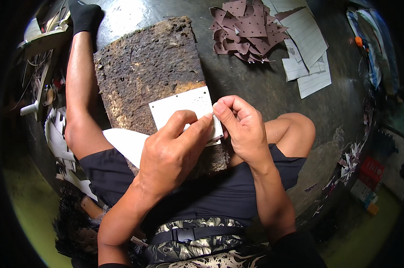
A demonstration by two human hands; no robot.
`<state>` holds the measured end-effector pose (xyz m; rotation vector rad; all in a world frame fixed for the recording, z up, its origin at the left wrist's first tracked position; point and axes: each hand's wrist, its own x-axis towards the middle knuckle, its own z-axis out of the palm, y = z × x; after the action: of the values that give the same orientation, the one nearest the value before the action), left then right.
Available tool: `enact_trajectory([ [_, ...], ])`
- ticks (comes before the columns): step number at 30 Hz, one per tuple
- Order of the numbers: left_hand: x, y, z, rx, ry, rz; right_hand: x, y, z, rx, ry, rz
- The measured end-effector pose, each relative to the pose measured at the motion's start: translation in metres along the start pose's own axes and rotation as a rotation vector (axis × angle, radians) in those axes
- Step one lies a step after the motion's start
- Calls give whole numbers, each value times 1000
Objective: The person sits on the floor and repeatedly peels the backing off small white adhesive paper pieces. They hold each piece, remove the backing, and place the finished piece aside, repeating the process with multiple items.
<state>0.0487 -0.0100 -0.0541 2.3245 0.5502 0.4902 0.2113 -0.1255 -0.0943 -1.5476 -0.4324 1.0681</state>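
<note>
Head view: left hand across white plate, right hand pinched, both grips' contents unclear, mauve scraps.

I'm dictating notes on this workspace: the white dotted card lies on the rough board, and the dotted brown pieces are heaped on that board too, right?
Not quite: the head view shows the dotted brown pieces heaped on the dark floor. The white dotted card does lie on the rough board.

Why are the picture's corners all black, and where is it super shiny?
Head view: the fisheye lens leaves a dark, rounded rim; head view: glare whitens the floor beside the sock; head view: the card by the left hand looks bright too.
</note>
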Motion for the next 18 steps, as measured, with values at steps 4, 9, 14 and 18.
enact_trajectory([
  [4,1,0,1,19,-2,5,-2,2,5,132,21,39],
  [9,1,1,2,101,42,30,-3,5,13,37,48,-12],
  [14,4,-9,1,140,101,103,-2,8,16,101,47,-58],
  [18,2,-10,2,129,90,93,0,10,14,181,29,9],
])
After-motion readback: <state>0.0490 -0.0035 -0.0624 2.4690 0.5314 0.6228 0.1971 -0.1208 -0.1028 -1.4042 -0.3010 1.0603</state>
